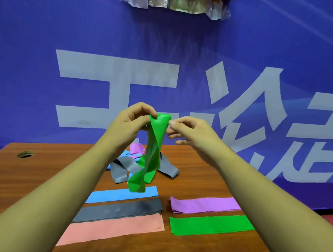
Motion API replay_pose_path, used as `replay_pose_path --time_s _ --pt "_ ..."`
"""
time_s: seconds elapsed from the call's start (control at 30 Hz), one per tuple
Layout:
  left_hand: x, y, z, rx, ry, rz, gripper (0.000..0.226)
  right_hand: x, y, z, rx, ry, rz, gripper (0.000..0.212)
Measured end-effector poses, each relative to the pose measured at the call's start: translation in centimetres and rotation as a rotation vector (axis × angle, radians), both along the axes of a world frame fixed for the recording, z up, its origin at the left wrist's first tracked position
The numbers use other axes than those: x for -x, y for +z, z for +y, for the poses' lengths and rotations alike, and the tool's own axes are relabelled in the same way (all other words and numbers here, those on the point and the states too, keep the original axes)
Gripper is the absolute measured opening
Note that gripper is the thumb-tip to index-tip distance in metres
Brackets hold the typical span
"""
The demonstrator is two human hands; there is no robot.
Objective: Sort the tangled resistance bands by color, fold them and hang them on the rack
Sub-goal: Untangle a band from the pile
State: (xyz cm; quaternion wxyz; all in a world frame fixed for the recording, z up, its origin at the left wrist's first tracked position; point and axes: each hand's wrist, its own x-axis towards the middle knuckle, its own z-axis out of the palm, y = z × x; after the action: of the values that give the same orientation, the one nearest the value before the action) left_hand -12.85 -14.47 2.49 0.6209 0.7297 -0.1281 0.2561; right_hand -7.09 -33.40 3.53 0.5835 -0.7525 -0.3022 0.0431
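Bare wooden table [23,180] lies open left; tangled bands [124,167] and flat bands [127,208] crowd centre.

views: 1 | head-worn, wide-angle | faces forward and down over wooden table [23,180] | close above table

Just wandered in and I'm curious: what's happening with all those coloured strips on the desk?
A person is sorting stretchy resistance bands. Both hands, left hand and right hand, pinch the top of a twisted green band held above a tangled pile of grey, blue and pink bands. Five flat bands already lie on the wooden desk, including a flat green band.
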Motion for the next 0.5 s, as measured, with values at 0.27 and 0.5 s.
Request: replay_pose_path --time_s 0.27,0.5 --pt "0.2 -1.1 0.4 -0.014 0.156 0.094 0.008 0.5 0.3 1.9 -0.078 -0.062 -0.092 0.01" --pt "0.2 -1.6 0.5 0.005 0.261 0.085 0.006 0.4 -0.3 2.5 -0.106 -0.062 -0.009 0.007"
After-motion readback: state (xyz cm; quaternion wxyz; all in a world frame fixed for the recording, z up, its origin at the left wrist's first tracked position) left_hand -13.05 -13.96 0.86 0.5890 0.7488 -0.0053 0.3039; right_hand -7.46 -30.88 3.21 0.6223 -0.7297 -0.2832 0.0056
